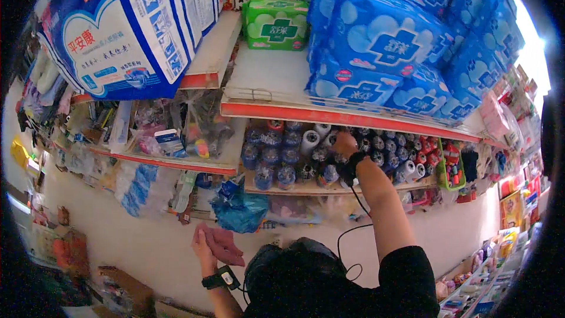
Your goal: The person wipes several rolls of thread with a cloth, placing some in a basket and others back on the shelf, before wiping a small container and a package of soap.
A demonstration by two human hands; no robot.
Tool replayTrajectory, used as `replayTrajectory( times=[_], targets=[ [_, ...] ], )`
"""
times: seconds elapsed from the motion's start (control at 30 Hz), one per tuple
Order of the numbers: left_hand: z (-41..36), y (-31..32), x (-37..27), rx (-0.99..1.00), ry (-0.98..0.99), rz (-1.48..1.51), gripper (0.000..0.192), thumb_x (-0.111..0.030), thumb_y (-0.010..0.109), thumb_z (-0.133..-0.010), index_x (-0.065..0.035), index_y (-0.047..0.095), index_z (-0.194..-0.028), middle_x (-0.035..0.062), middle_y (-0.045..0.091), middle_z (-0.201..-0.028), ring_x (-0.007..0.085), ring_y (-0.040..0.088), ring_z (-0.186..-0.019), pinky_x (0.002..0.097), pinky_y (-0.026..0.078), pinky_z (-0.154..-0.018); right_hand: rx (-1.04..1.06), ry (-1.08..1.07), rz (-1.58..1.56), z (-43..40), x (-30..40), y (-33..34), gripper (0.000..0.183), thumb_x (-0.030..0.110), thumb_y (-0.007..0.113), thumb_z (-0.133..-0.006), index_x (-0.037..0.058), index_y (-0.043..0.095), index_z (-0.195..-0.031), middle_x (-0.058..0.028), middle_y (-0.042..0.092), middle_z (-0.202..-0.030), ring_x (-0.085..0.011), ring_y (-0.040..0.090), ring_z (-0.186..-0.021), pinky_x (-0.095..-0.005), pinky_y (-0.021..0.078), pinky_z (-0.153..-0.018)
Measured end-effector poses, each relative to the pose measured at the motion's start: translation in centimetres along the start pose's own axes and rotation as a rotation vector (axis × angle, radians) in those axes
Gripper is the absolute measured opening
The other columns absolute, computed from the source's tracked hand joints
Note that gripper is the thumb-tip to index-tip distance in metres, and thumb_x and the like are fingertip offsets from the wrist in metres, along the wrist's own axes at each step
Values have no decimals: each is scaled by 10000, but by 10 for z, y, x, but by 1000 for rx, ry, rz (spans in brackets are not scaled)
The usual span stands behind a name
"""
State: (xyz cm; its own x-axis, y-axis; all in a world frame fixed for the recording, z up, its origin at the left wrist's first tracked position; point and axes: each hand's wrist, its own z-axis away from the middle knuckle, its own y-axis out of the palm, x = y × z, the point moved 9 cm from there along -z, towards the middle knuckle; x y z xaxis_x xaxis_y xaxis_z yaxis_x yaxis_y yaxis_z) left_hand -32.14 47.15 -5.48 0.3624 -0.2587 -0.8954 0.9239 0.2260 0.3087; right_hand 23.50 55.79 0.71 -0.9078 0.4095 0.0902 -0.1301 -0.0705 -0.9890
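My left hand [204, 245], low and left of my body, is closed on a folded pink cloth [223, 245]. My right hand [345, 143] reaches under the red-edged upper shelf [353, 123] among spools of thread [310, 141], standing in rows on the lower shelf. Its fingers are small in the picture and partly hidden among the spools, so whether one is gripped cannot be told. White spools are close to the left of it; dark and blue ones lie on both sides. Each wrist has a black strap, with a cable running from it.
Blue packs of pads [379, 39] are stacked on the upper shelf, beside a green pack [277, 26]. Large blue and white diaper packs [110, 39] overhang at the left. A green basket [459, 176] holds small colourful items right of the spools. A blue plastic bag [240, 210] hangs below the shelf.
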Motion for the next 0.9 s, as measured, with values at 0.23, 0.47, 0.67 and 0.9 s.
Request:
replayTrajectory(
  times=[0.23, 0.47, 0.67, 0.9],
  targets=[
    [-27, -21, 4, -95, 1, 1, 365, -241, 452, -850, 38, 455, -1085, 93, 514, -1001, 171, 509, -874, 274, 425, -755, -86, -3, -474, -52, -46, 53, 587, 409, 556, -679, 50, 423, -1124, -150, 509, -1041, -303, 483, -932, -429, 391, -802],
    [-30, -8, -9, -61, 1, -54, 362, -223, 432, -856, 42, 441, -1103, 93, 509, -1025, 175, 501, -900, 281, 416, -767, -244, 108, -677, -57, -62, 28, 543, 344, 651, -624, 47, 481, -1045, -151, 503, -1001, -302, 465, -951, -384, 392, -792],
    [-21, -10, -6, -130, 11, 8, 333, -193, 435, -857, 41, 449, -1094, 88, 514, -1008, 170, 504, -884, 290, 420, -766, -230, 85, -308, -53, -36, 23, 488, 316, 647, -641, 44, 492, -1015, -128, 514, -932, -272, 484, -889, -370, 401, -757],
    [3, 2, -20, -125, 51, -94, 346, -215, 429, -862, 40, 455, -1093, 109, 510, -1012, 176, 502, -897, 298, 416, -774, -334, 13, -254, -38, -21, 6, 423, 283, 641, -660, 41, 506, -980, -101, 528, -851, -237, 507, -816, -353, 413, -716]
  ],
)
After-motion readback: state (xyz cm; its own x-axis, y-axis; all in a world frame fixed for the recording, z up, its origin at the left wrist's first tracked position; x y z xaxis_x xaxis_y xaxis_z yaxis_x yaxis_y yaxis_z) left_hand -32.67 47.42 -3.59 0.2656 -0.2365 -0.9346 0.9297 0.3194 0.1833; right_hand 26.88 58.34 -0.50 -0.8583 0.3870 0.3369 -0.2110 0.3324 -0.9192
